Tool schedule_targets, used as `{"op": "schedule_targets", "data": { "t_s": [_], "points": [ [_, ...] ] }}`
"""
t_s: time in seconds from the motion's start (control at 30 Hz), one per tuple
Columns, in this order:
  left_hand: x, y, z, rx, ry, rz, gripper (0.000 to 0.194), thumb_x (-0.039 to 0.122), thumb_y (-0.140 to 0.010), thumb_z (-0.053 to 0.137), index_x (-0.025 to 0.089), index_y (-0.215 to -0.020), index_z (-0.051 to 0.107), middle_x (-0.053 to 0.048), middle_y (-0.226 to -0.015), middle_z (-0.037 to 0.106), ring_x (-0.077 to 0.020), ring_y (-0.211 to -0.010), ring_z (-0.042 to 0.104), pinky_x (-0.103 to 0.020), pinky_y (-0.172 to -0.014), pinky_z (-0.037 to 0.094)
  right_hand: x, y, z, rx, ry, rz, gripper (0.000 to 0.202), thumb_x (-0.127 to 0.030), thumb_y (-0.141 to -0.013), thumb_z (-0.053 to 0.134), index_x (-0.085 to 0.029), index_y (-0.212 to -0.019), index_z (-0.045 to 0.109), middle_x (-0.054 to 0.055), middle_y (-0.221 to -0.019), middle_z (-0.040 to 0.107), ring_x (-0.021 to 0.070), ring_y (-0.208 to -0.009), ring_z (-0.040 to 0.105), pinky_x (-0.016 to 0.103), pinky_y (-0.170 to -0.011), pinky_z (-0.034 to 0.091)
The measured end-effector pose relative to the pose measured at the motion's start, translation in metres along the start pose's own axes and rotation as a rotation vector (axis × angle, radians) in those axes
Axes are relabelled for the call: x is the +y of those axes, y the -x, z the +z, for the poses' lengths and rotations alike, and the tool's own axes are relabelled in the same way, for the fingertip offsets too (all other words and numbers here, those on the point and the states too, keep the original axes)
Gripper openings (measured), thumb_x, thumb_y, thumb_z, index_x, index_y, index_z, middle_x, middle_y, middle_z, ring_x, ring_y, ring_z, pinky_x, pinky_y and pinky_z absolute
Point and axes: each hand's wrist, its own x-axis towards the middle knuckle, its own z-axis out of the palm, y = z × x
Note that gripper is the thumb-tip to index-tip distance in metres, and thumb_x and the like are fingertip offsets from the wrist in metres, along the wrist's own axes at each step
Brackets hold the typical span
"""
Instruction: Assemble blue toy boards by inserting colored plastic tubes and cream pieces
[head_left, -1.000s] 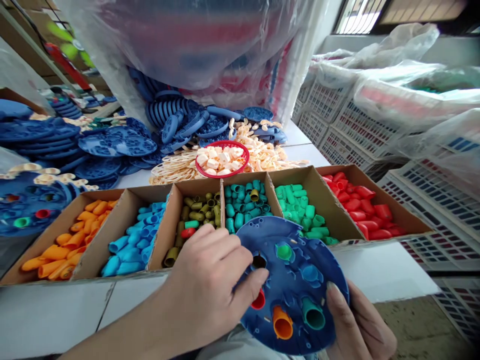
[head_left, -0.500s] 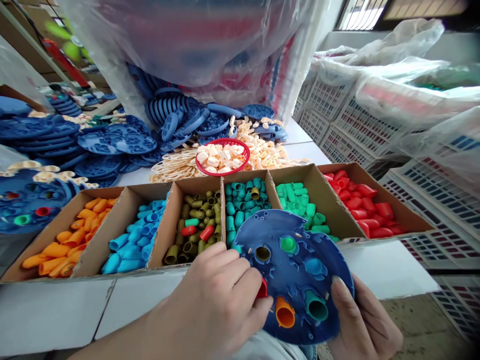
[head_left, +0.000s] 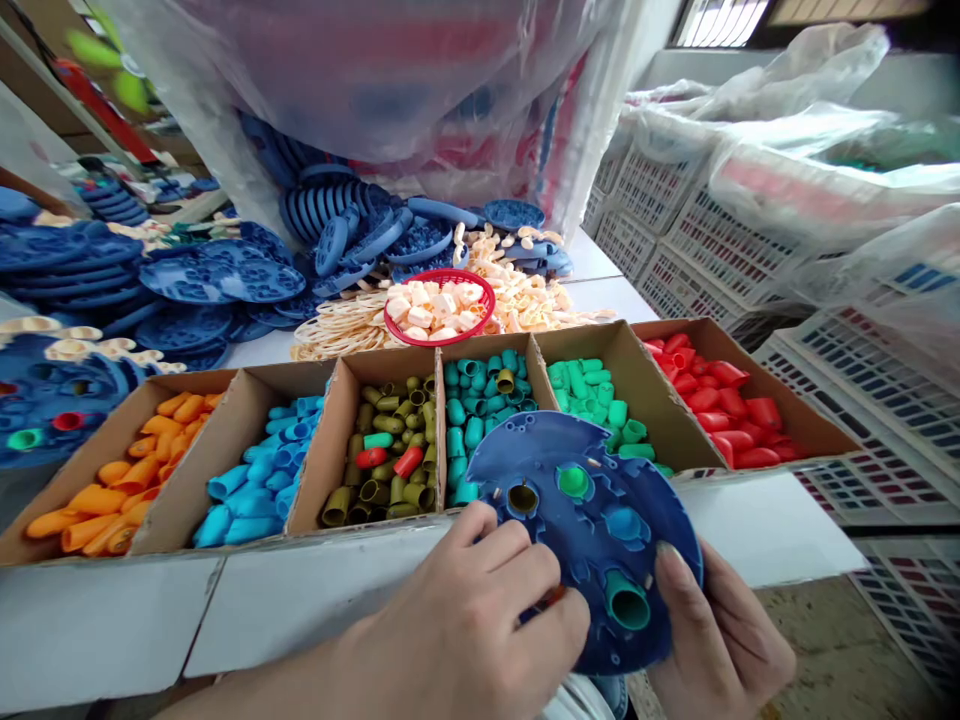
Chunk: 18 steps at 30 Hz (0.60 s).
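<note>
A dark blue round plate [head_left: 652, 510] is tilted above the table's front edge. My right hand [head_left: 720, 630] grips its right rim, thumb on the upper face. Curled over the plate's lower left, my left hand [head_left: 487, 610] covers an orange piece [head_left: 553, 597], of which only a sliver shows; whether the fingers grip it is hidden. Seated in the plate are an olive cap [head_left: 523, 497], a green cap [head_left: 574, 483], a light blue cap [head_left: 627, 525] and a teal cap [head_left: 628, 602]. The red piece is hidden behind my left hand.
A divided cardboard box [head_left: 480, 345] holds orange, blue, olive, teal, green and red caps. Behind it are a red basket [head_left: 437, 306] of cream pieces and stacks of blue plates [head_left: 225, 270]. White crates [head_left: 712, 240] stand on the right.
My left hand has moved right and slightly down, from the red piece to over the orange one. My right hand still holds the plate, and the view has shifted a little.
</note>
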Motion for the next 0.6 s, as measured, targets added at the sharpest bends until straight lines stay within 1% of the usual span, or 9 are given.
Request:
{"op": "schedule_targets", "data": {
  "t_s": [0.07, 0.1, 0.23, 0.33, 0.4, 0.47, 0.5, 0.53, 0.6],
  "points": [
    [0.0, 0.0, 0.006, -0.002, -0.022, 0.023, 0.011, 0.011, -0.099, 0.058, 0.015, -0.093, 0.066, -0.002, -0.084, 0.065, -0.0172, -0.076, 0.056, -0.037, -0.076, 0.037, 0.0, 0.0, 0.0, -0.022, 0.002, -0.015, 0.034, -0.038, -0.074, 0.095, -0.018, -0.099, 0.083, 0.002, -0.096, 0.081, 0.0184, -0.073, 0.077, 0.02, -0.073, 0.064],
    [0.0, 0.0, 0.009, 0.005, -0.029, 0.021, 0.012, 0.011, -0.099, 0.058, 0.015, -0.09, 0.066, -0.002, -0.083, 0.065, -0.0172, -0.076, 0.055, -0.037, -0.075, 0.037, 0.0, 0.0, -0.001, -0.036, -0.002, -0.038, 0.033, -0.037, -0.075, 0.094, -0.019, -0.1, 0.083, 0.002, -0.096, 0.081, 0.0174, -0.073, 0.077, 0.018, -0.073, 0.064],
    [0.0, 0.0, 0.018, 0.11, -0.062, -0.019, 0.026, 0.02, -0.099, 0.061, 0.017, -0.073, 0.059, 0.0, -0.069, 0.055, -0.0172, -0.067, 0.046, -0.038, -0.067, 0.033, 0.003, 0.001, -0.004, -0.129, -0.026, -0.081, 0.029, -0.031, -0.081, 0.09, -0.023, -0.108, 0.082, -0.001, -0.101, 0.081, 0.0162, -0.08, 0.079, 0.014, -0.078, 0.062],
    [0.001, 0.0, 0.017, 0.163, -0.038, -0.022, 0.029, 0.025, -0.098, 0.062, 0.017, -0.07, 0.058, 0.001, -0.066, 0.053, -0.0169, -0.065, 0.043, -0.039, -0.065, 0.031, 0.007, 0.002, -0.004, -0.134, -0.042, -0.106, 0.029, -0.03, -0.083, 0.089, -0.022, -0.11, 0.081, 0.0, -0.104, 0.081, 0.0171, -0.083, 0.079, 0.015, -0.08, 0.062],
    [0.001, 0.001, 0.014, 0.13, -0.021, -0.007, 0.023, 0.023, -0.098, 0.061, 0.015, -0.077, 0.062, 0.0, -0.069, 0.057, -0.0172, -0.067, 0.046, -0.039, -0.066, 0.032, 0.008, 0.002, -0.004, -0.129, -0.038, -0.148, 0.028, -0.028, -0.084, 0.088, -0.022, -0.111, 0.081, 0.0, -0.104, 0.081, 0.0166, -0.082, 0.079, 0.015, -0.081, 0.062],
    [0.001, 0.003, 0.012, 0.059, -0.034, 0.011, 0.016, 0.014, -0.097, 0.06, 0.014, -0.081, 0.065, 0.0, -0.073, 0.06, -0.017, -0.069, 0.048, -0.039, -0.068, 0.033, 0.01, 0.003, -0.004, -0.165, -0.024, -0.181, 0.028, -0.024, -0.087, 0.085, -0.023, -0.115, 0.08, -0.001, -0.106, 0.081, 0.0156, -0.084, 0.079, 0.015, -0.082, 0.062],
    [0.001, 0.004, 0.012, 0.031, -0.046, 0.019, 0.017, 0.01, -0.095, 0.059, 0.014, -0.08, 0.065, 0.0, -0.073, 0.06, -0.0168, -0.068, 0.048, -0.039, -0.068, 0.033, 0.01, 0.003, -0.005, -0.195, -0.017, -0.185, 0.029, -0.022, -0.089, 0.084, -0.025, -0.117, 0.079, -0.002, -0.108, 0.08, 0.0157, -0.086, 0.079, 0.015, -0.084, 0.061],
    [0.001, 0.005, 0.013, 0.025, -0.059, 0.025, 0.019, 0.009, -0.094, 0.059, 0.015, -0.077, 0.064, 0.0, -0.071, 0.059, -0.0166, -0.067, 0.047, -0.039, -0.068, 0.033, 0.011, 0.003, -0.006, -0.222, -0.014, -0.187, 0.03, -0.021, -0.09, 0.082, -0.026, -0.119, 0.079, -0.002, -0.109, 0.08, 0.0161, -0.087, 0.079, 0.015, -0.084, 0.061],
    [0.001, 0.006, 0.015, 0.08, -0.067, 0.022, 0.024, 0.011, -0.093, 0.061, 0.015, -0.07, 0.063, 0.0, -0.066, 0.056, -0.0167, -0.065, 0.044, -0.039, -0.065, 0.032, 0.011, 0.003, -0.006, -0.253, -0.014, -0.183, 0.03, -0.021, -0.091, 0.081, -0.027, -0.12, 0.078, -0.002, -0.11, 0.08, 0.0167, -0.088, 0.079, 0.015, -0.084, 0.061]
  ]
}}
